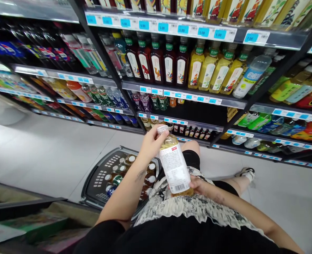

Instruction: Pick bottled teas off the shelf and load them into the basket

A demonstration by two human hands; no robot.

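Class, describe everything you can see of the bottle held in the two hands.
The bottle looks like clear plastic, with pale yellow liquid showing above and below its label. The white label carries fine print, too small to read, a small red mark and, low down, a barcode. A whitish cap is on. It is tilted, before the patterned garment; the left hand grips it around the cap, the right hand near the base.

In front of me, a bare stretch of shelf (203, 114) is lying open beside the small drinks (161, 102), while tall bottles (169, 65) are crowding the level above. The held bottle (175, 169) is filling the space between left hand (155, 141) and right hand (199, 185), and a loaded basket (99, 188) is blocking the floor (52, 151) below.
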